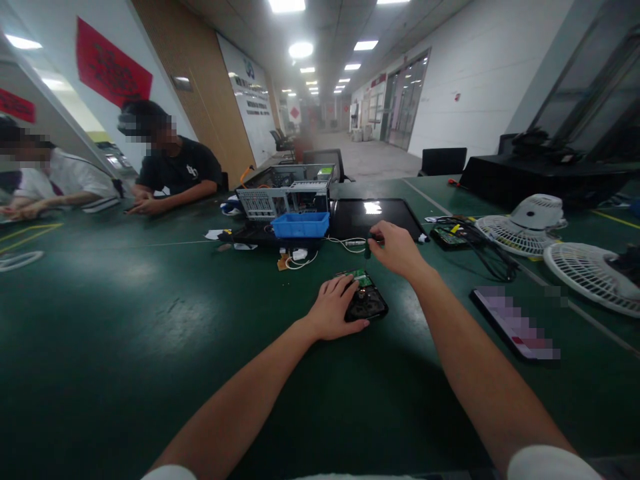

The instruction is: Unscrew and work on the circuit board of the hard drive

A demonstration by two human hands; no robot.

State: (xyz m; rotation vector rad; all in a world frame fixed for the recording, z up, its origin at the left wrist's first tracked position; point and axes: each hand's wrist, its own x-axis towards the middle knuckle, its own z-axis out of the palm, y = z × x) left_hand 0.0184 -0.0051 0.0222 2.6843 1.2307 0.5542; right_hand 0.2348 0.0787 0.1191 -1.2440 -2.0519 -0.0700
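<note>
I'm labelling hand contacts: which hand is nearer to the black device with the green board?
Left. The left hand rests on the black device; the right hand, holding a dark tool, is beyond it.

No legible txt/nos.

I see a smooth green tabletop point(150, 320) with a soft sheen, a glossy black flat panel point(370, 220), a matt blue plastic tray point(301, 227) and a bare grey metal case point(280, 200).
</note>
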